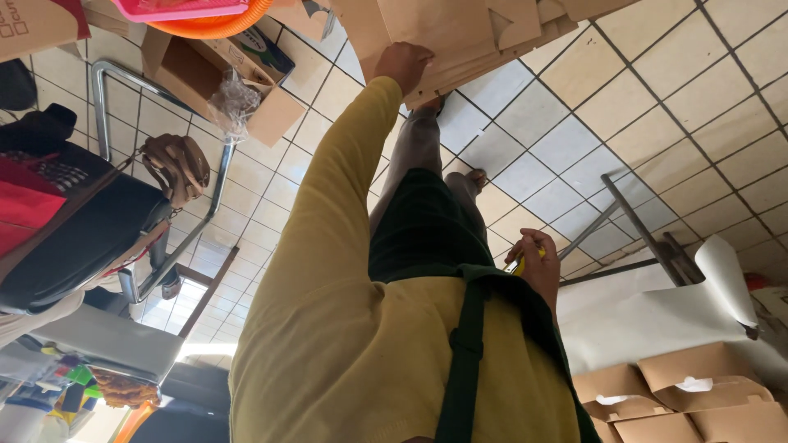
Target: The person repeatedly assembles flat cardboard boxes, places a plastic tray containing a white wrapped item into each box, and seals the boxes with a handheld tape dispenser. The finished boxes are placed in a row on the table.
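Left hand on cardboard stack, fingers bent at its edge, grip unclear.
Right hand closed round small yellow item; stack directly under left fingertips.

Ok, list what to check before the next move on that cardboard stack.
1. Left hand on the cardboard stack: ok, it rests on the stack's near edge.
2. Left hand closed around a sheet: cannot tell, the fingertips are hidden.
3. Right hand free: not ok, it holds a small yellow object at the hip.
4. Foot clear of the stack: cannot tell, it sits right at the stack's edge.
5. Metal frame away from the legs: ok, it lies apart on the tiled floor.
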